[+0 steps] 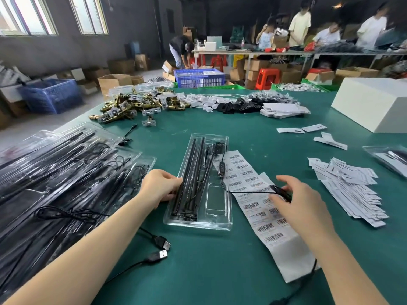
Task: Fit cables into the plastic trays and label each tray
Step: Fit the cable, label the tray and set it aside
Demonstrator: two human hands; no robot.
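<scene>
A clear plastic tray [218, 223] lies in the middle of the green table, with black rods in its left channel and a small inline controller at its right side. My left hand [161, 186] grips the tray's left edge. A thin black cable [244, 192] runs from the controller out over a sheet of barcode labels [262, 208]. My right hand [299, 199] pinches a bundled part of that cable just right of the tray, above the label sheet.
Stacked filled trays [66, 172] cover the table's left side. Two loose USB plugs [161, 247] lie near my left forearm. Paper cards [350, 190] are piled at right, brass hardware [136, 106] and a white box [374, 104] farther back. People work at a far bench.
</scene>
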